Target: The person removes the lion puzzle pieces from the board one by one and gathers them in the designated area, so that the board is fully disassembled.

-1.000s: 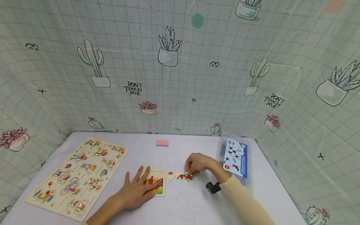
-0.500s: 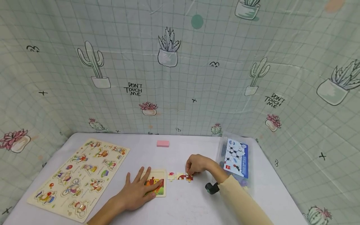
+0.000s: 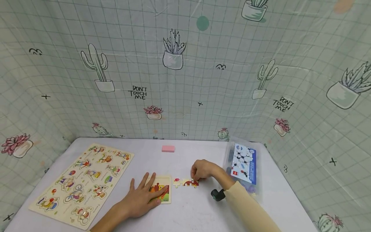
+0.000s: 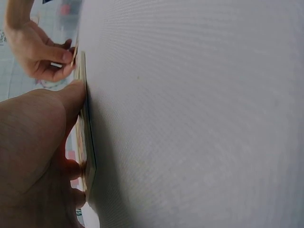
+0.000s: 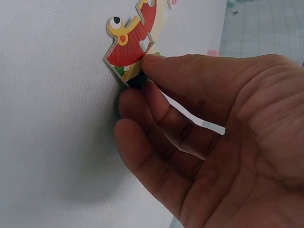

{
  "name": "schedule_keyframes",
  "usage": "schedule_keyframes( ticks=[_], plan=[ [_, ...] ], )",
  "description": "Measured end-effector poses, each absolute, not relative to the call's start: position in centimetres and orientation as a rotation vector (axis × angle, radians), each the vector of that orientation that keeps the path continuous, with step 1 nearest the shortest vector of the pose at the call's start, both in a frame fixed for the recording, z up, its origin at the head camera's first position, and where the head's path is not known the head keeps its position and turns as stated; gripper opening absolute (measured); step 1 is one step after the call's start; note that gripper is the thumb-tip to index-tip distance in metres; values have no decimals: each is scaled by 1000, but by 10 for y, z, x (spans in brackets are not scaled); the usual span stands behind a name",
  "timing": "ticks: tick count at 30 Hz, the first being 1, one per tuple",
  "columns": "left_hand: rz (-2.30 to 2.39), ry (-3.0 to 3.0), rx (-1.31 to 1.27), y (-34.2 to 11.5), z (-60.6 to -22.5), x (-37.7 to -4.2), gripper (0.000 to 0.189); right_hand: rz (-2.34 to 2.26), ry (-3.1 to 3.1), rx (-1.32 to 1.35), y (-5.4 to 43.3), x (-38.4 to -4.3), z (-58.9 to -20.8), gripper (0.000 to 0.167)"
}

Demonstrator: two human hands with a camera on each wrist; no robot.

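Observation:
My left hand (image 3: 139, 199) lies with fingers spread on a small framed puzzle board (image 3: 169, 190), whose picture shows red, yellow and green between the fingers. In the left wrist view the thumb rests along the board's edge (image 4: 89, 152). To the right of the board, my right hand (image 3: 203, 169) pinches a red and yellow puzzle piece (image 5: 126, 54) with a cartoon eye by its corner, between thumb and fingertips. That piece sits against another red puzzle piece (image 3: 186, 183). Left of these is a pale piece with a pink flower (image 3: 176, 181).
A large peg puzzle board (image 3: 84, 183) with figures lies at the left. Behind the hands is a pink block (image 3: 168, 149). A clear plastic case (image 3: 244, 167) with a molecule label stands at the right, beyond the right forearm. A patterned curtain (image 3: 185, 80) surrounds the table.

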State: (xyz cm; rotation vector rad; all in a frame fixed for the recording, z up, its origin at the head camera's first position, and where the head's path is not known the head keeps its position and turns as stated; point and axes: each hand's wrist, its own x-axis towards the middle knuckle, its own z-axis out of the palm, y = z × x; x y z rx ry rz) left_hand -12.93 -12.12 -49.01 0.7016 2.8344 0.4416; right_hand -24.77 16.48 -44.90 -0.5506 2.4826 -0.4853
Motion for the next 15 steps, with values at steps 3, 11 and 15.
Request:
schedule_keyframes(
  ticks=[3,11,15],
  plan=[
    [438,2834,707,-121,-490,-129,49,-490,2485,-552,164,-247,-448,11],
    [414,2837,692,-120,-489,-129,50,-485,2500,-550,163,-246,-448,7],
    [410,2833,692,-120,-489,-129,50,-498,2505,-523,163,-246,-451,10]
  ],
)
